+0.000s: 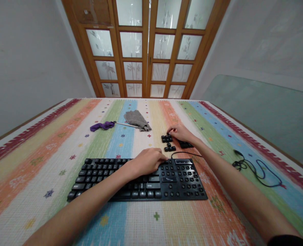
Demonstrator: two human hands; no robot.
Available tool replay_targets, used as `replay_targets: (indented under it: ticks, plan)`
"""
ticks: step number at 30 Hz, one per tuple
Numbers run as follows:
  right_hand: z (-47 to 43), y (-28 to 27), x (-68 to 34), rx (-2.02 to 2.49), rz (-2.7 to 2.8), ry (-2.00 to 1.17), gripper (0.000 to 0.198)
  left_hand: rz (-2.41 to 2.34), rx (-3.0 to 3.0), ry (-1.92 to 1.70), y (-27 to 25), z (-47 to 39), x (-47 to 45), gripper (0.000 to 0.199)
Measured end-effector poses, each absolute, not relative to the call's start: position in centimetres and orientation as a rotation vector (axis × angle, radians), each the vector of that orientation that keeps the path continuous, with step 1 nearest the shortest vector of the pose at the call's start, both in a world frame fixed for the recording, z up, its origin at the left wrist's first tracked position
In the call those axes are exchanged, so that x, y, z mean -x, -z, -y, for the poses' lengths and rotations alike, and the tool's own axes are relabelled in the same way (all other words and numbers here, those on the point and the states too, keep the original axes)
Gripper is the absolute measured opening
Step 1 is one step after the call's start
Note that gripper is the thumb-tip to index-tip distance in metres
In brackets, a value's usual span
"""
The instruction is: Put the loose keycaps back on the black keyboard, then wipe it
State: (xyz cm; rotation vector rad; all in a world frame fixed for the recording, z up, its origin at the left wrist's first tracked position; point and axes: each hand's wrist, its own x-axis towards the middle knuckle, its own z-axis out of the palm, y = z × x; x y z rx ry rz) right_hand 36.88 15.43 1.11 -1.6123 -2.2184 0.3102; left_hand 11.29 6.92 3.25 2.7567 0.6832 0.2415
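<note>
A black keyboard [115, 194] lies on the striped tablecloth. Its right part has lost its keycaps, leaving bare switch posts. My left hand [150, 160] rests over the keyboard's back edge, fingers curled together at the top row beside the bare part. What its fingertips touch is hidden. Beyond the keyboard, my right hand [178, 131] pinches at a small black keycap [168, 134] at the back of a group of loose keycaps [166, 139]. A smaller cluster of loose keycaps [169, 147] sits nearer the keyboard. More black keycaps [186, 145] lie partly under my right wrist.
A grey cloth [137, 119] and a purple cloth [102, 126] lie farther back, with a thin pale stick [125, 124] between them. The keyboard's cable [184, 152] runs under my right forearm to a coil [261, 174] at right. Wooden glass-paned doors [147, 61] stand behind the table.
</note>
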Motion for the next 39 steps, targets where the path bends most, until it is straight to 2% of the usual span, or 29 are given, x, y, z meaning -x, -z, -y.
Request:
replay_targets:
  ticks: [17, 27, 39]
  plan:
    - [-11.4, -3.3, -36.5, 1.518, 2.016, -0.289, 0.017, -0.68, -2.78, -0.245, -3.8, -6.7, -11.1, 0.025]
    - [-2.4, -2.5, -34.9, 1.302, 2.037, -0.587, 0.019, -0.739, -2.733, -0.336, -3.7, -6.5, -11.3, 0.032]
    - [-0.7, -1.2, -33.7, 1.222, 2.142, -0.433, 0.012, -0.701, -2.714, -0.434, -3.7, -5.8, -11.7, 0.026]
